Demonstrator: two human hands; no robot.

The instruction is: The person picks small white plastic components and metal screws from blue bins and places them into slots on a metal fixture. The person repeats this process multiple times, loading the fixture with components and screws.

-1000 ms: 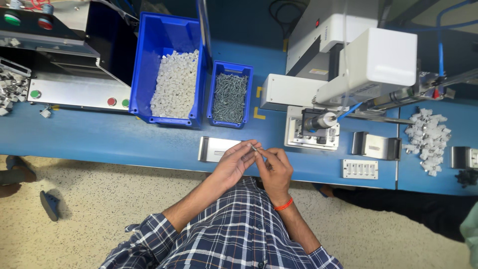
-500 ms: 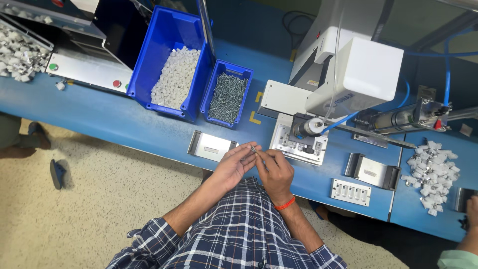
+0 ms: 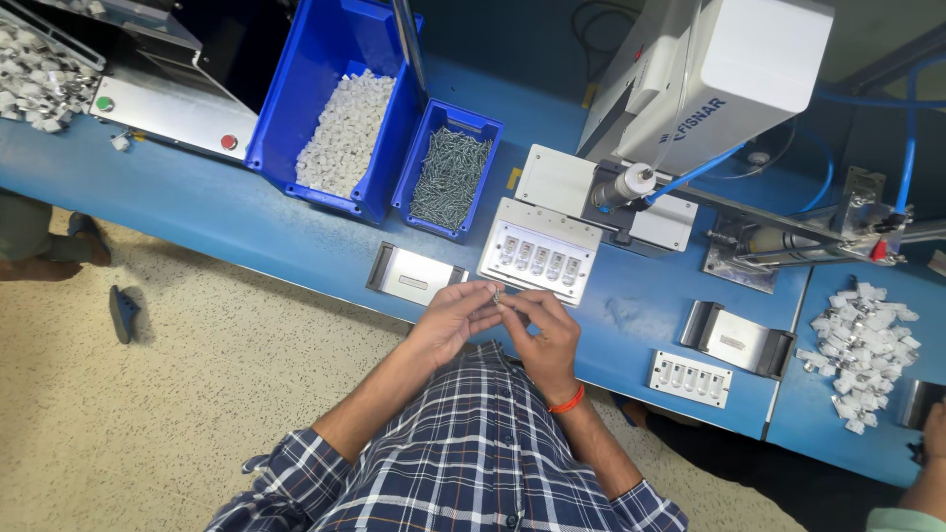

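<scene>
Two bare hands are held close together just above the near edge of the blue bench [image 3: 246,212], w/ both forearms angled up from the plaid-shirted torso and the elbows bent. The left hand [image 3: 451,320] is turned palm-inward, its thumb and forefinger pinched on a small metal part [image 3: 497,294]; the other fingers are curled loosely beneath. The right hand [image 3: 545,330], marked by an orange band at the wrist, is tilted toward the left one, and its fingertips are pressed onto the same part from the opp. side, so the part is gripped between both hands. Whether it is a screw or a clip cannot be told; it is too small. The part is held in the air, just in front of a white fixture plate [image 3: 538,249] w/ a row of sockets, and right of a small steel tray [image 3: 414,275]. Further back, a large blue bin [image 3: 340,59] of white plastic pieces and a smaller blue bin [image 3: 449,177] of screws are seen side by side. A white dispensing machine [image 3: 709,74] is mounted behind the plate.
</scene>
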